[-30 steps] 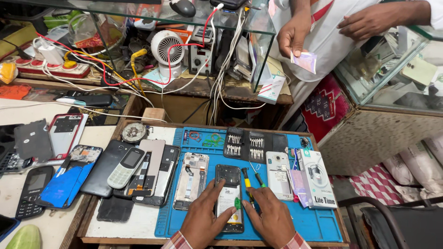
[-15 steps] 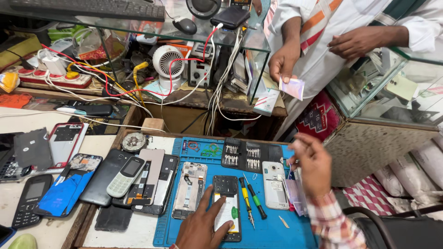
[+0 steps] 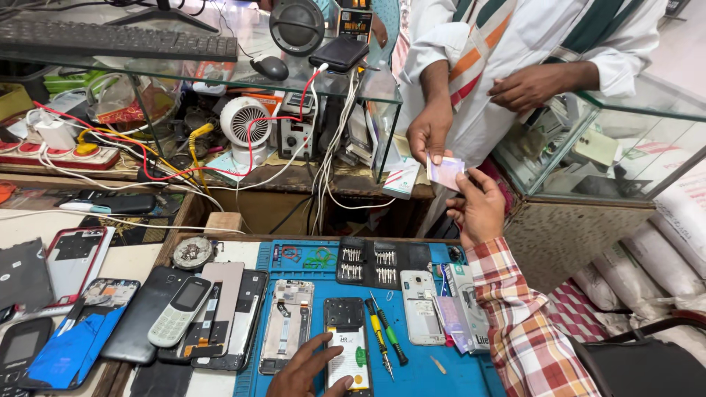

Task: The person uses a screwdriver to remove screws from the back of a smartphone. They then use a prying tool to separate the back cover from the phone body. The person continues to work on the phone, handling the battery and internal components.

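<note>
Pale banknote (image 3: 446, 173) flat, long axis sideways

A cluttered phone repair bench under a glass shelf.

A white fan (image 3: 245, 125) stands beside a power supply (image 3: 296, 132) amid red and white wires. A keyboard (image 3: 118, 40), mouse (image 3: 269, 68) and round speaker (image 3: 296, 26) sit on the glass shelf (image 3: 220, 73). On the blue mat (image 3: 441, 367) lie two screwdrivers (image 3: 386, 338), a white phone (image 3: 421, 317) and a bit rack (image 3: 368, 263). A keypad phone (image 3: 180, 310) rests on dark handsets to the left.
</note>
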